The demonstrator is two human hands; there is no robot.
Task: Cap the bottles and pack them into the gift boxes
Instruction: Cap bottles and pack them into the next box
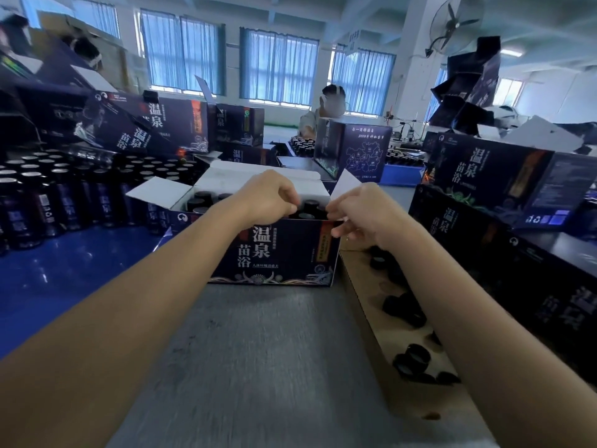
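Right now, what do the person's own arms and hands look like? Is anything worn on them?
Both arms are bare as far as the frame shows: no sleeve covers the left forearm or the right forearm. The left hand and the right hand wear no gloves. I see no watch, bracelet or ring, though the picture is slightly blurred.

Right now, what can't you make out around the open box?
Head view, open gift box: left hand and flaps hide most bottles; fill unknown.
Head view, left hand, right hand: their curl hides whether they grip anything.
Head view, loose caps: right forearm covers some; count unknown.
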